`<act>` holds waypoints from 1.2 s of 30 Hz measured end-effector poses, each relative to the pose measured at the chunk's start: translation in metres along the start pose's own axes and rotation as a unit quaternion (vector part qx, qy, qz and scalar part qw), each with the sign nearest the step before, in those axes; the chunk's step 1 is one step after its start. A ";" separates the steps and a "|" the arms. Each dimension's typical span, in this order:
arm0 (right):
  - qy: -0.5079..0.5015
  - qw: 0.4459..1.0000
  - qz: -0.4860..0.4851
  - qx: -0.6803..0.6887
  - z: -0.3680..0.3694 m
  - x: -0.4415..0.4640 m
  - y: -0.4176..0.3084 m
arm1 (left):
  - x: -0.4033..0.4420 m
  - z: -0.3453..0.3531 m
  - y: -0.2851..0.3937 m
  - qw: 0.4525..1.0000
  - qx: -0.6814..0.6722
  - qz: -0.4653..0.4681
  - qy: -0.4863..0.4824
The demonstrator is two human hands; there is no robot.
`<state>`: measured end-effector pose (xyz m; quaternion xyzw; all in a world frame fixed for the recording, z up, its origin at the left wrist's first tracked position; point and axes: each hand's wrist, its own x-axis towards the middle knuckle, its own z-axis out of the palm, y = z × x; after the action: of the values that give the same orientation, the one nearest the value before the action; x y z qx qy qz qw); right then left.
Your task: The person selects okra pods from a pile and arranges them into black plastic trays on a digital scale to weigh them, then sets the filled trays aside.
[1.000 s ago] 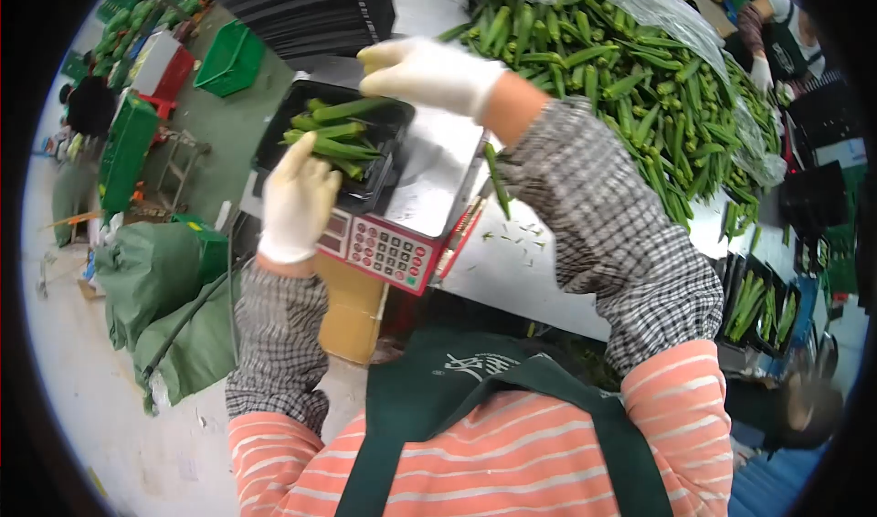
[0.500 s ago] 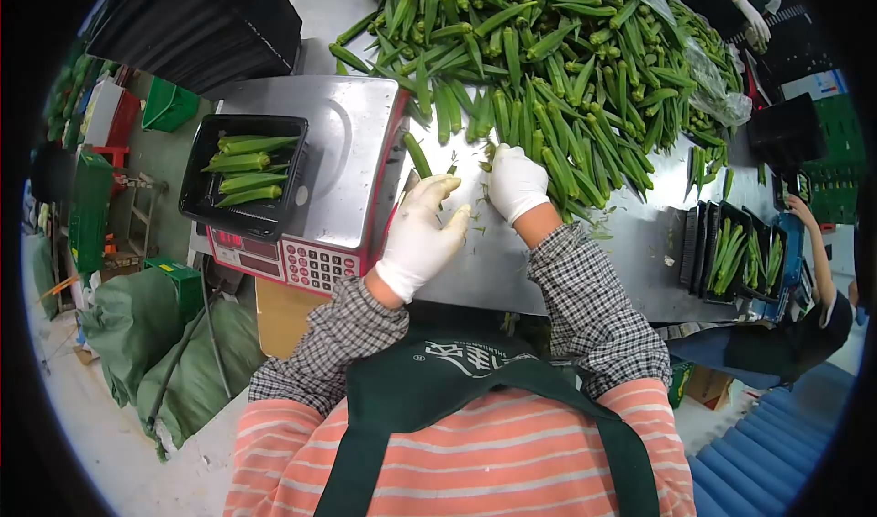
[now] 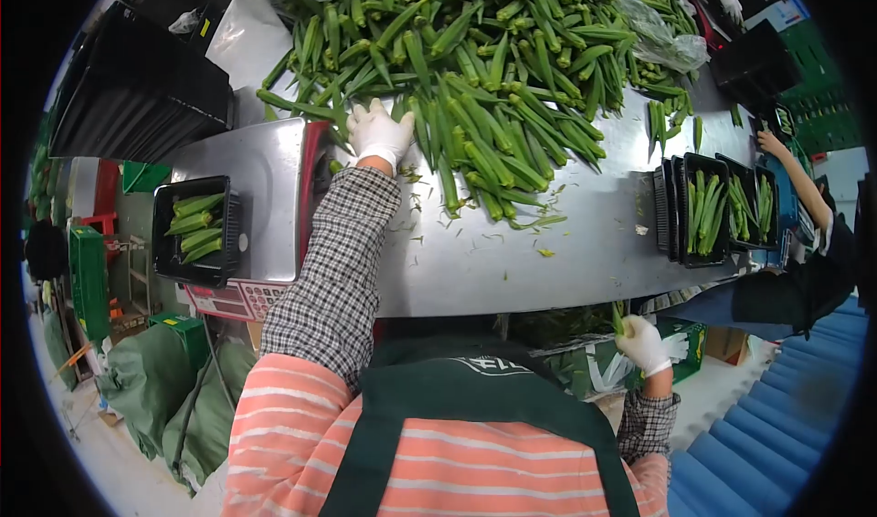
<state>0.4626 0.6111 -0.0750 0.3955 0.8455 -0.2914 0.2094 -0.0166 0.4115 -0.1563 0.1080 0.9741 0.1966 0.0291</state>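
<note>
My left hand (image 3: pixel 379 135), in a white glove, reaches to the near left edge of a big heap of okra (image 3: pixel 493 69). Its fingers are spread and touch the pods there; I see none gripped. Low on the right, past the table's front edge, my gloved right hand (image 3: pixel 644 345) is closed around an okra pod (image 3: pixel 618 316), whose green end sticks up from the fingers. To the left, a black tray (image 3: pixel 231 257) with several okra pods sits on a scale (image 3: pixel 265 174) with a red-edged keypad.
A stack of black trays (image 3: pixel 137 88) stands at the far left. More black trays (image 3: pixel 705 258) with okra are on the right of the metal table (image 3: pixel 548 275). A co-worker's arm (image 3: pixel 799 174) reaches in there. Below the table's edge is a green crate (image 3: pixel 692 357).
My right hand has moved from the heap down to the right, below the table edge, with an okra pod. My left hand has reached forward to the pods. The view has turned right.
</note>
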 end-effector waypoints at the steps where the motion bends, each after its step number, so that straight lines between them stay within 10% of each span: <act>1: 0.048 0.995 -0.010 -0.089 0.005 -0.004 0.026 | -0.005 -0.001 0.007 1.000 0.021 0.001 -0.007; 2: 0.095 0.980 -0.021 -0.176 0.007 -0.004 0.043 | -0.010 -0.002 0.011 0.999 0.042 0.001 -0.013; 5: 0.180 0.967 -0.049 0.172 -0.008 0.015 -0.005 | -0.039 0.006 0.010 0.996 -0.024 0.085 -0.027; 12: 0.253 0.876 -0.410 -0.014 0.008 0.141 -0.201 | -0.107 -0.011 -0.006 0.986 -0.050 0.158 -0.026; 16: 0.167 0.923 -0.315 -0.145 0.023 0.166 -0.249 | -0.095 -0.023 0.002 0.993 0.026 0.083 -0.079; 20: 0.289 0.876 -0.385 0.040 0.036 0.192 -0.217 | -0.067 -0.023 -0.005 0.990 0.069 0.048 -0.115; 22: -0.024 0.916 -0.214 0.339 0.006 0.180 -0.216 | -0.066 -0.035 -0.017 0.992 0.009 0.023 -0.126; 24: -0.105 0.846 -0.164 0.496 -0.007 0.172 -0.215 | -0.075 -0.040 -0.026 0.985 -0.141 -0.010 -0.100; 27: -0.182 0.779 -0.180 0.573 -0.008 0.161 -0.220 | -0.086 -0.048 -0.027 0.843 -0.524 -0.078 -0.091; 31: -0.259 0.720 -0.198 0.612 0.006 0.150 -0.242 | -0.096 -0.050 -0.038 0.395 -0.878 -0.076 -0.260; 36: -0.255 0.730 -0.231 0.590 0.030 0.131 -0.283 | -0.105 -0.065 -0.015 0.242 -0.923 -0.047 -0.295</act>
<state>0.1641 0.5164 -0.0812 0.1431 0.4835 -0.8609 0.0676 0.0764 0.3500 -0.1007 0.0118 0.0512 0.9136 0.4032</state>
